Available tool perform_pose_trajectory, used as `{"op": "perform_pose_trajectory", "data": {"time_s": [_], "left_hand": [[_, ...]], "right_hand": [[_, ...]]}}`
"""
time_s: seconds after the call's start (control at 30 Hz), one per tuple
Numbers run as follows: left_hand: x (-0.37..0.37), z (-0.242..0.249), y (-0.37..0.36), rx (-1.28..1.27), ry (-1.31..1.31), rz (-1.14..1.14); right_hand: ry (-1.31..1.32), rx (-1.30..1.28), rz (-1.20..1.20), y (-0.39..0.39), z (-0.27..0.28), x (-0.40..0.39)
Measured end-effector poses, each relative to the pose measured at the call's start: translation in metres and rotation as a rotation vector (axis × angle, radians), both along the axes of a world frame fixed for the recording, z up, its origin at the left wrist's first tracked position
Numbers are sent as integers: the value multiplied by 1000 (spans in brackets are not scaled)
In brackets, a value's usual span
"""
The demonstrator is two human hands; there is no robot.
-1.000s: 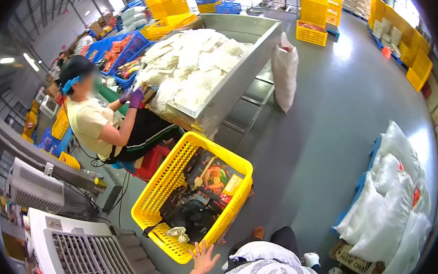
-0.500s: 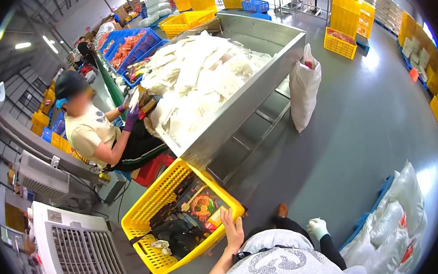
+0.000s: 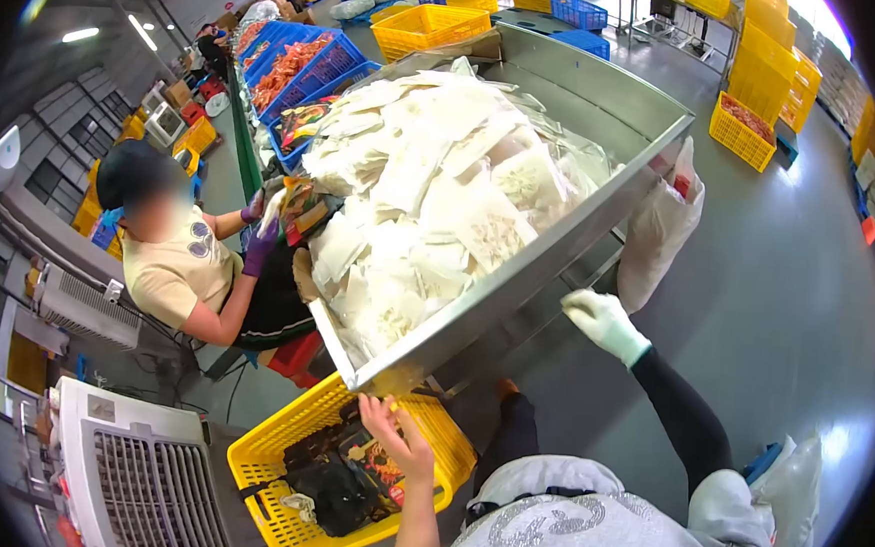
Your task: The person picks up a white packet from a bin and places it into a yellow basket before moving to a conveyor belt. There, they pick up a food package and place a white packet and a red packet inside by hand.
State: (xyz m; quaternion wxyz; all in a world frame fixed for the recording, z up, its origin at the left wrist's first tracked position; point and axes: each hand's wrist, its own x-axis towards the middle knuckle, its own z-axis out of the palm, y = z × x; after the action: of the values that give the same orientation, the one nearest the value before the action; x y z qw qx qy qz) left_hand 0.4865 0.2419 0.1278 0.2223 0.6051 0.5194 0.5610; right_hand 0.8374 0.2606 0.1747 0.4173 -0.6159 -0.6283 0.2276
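Observation:
My bare left hand (image 3: 396, 439) is raised over the near side of the yellow crate (image 3: 289, 415), close to the corner of the steel bin (image 3: 496, 307). Its fingers are apart and nothing shows in them. A black bag (image 3: 339, 490) and printed packages (image 3: 376, 462) lie inside the crate. My right hand (image 3: 605, 324), in a white glove, hangs beside the bin's outer wall, near a white sack (image 3: 662, 232); its fingers are bent and partly hidden. White packets (image 3: 414, 172) are heaped in the bin.
A co-worker (image 3: 194, 249) in purple gloves sits left of the bin, holding a packet. Blue crates (image 3: 319, 76) with orange-red packets stand beyond. A white cooling unit (image 3: 145, 466) is at the lower left; another white sack (image 3: 790, 496) lies at the lower right.
My left hand has moved from the crate's rim towards the bin corner. My right hand has reached forward to the bin's side. The view has shifted, with the bin now closer.

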Motion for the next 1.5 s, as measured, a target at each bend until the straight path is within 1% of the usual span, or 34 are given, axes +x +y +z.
{"op": "perform_pose_trajectory", "data": {"time_s": [0.03,0.1,0.13,0.2,0.23,0.3,0.33,0.37,0.43,0.47,0.5,0.57,0.6,0.67,0.7,0.77,0.83,0.9,0.97,1.0,1.07,1.1,1.17,1.2,1.23,1.3,1.33,1.37,1.43,1.47,1.5], "left_hand": [[2,5,26,45,9,32],[11,21,79,121,30,53],[12,28,107,163,38,25],[17,41,163,232,60,21],[18,49,191,265,74,7],[24,66,241,284,108,-5],[22,70,257,294,156,-29],[18,66,272,277,163,-36],[14,50,311,301,118,-68],[13,41,323,336,85,-49],[7,28,330,330,85,-59],[-6,1,334,180,126,-9],[-10,4,331,17,49,-23],[-15,6,334,1,30,-13],[-16,5,336,-14,10,0],[-19,1,337,-47,-8,-11],[-15,4,337,-100,-37,-1],[-17,13,329,-130,-32,4],[-18,10,320,-171,-70,4],[-15,8,323,-193,-111,-10],[-16,15,326,-174,-94,2],[-16,16,324,-159,-66,-2],[-18,13,328,-163,-56,16],[-18,14,328,-186,-72,24],[-17,15,328,-209,-88,31],[-18,7,329,-182,-75,20],[-19,4,330,-169,-56,9],[-19,5,331,-169,-56,9],[-19,12,329,-210,-30,-22],[-19,11,327,-214,-24,-28],[-17,10,326,-249,9,-42]], "right_hand": [[-33,38,38,29,10,-5],[-55,25,96,83,29,-17],[-60,25,110,106,32,-20],[-200,-38,196,153,32,-26],[-206,-33,204,174,36,-30],[-591,88,216,204,38,-35],[-735,104,277,219,34,-35],[-725,86,278,227,32,-36],[-960,-253,358,241,51,-40],[-1041,-289,398,249,56,-41],[-1036,-300,393,255,64,-40],[-1124,-678,570,267,77,-38],[-1120,-688,573,268,75,-38],[-1133,-645,852,272,71,-30],[-1130,-649,848,271,69,-27],[-1091,-399,949,275,66,-20],[-1058,-442,924,295,126,-35],[-523,-206,871,320,167,-34],[-290,-252,642,335,206,-41],[-303,-244,655,346,204,-48],[732,92,373,359,181,-63],[731,73,378,365,161,-67],[1266,22,460,379,120,-74],[1003,-59,161,387,117,-77],[1002,-58,164,386,118,-79],[872,-87,149,383,121,-84],[945,-83,165,382,108,-81],[945,-83,165,379,98,-82],[1063,-79,242,371,86,-83],[1049,-74,289,365,82,-84],[1054,-71,282,359,76,-82]]}}
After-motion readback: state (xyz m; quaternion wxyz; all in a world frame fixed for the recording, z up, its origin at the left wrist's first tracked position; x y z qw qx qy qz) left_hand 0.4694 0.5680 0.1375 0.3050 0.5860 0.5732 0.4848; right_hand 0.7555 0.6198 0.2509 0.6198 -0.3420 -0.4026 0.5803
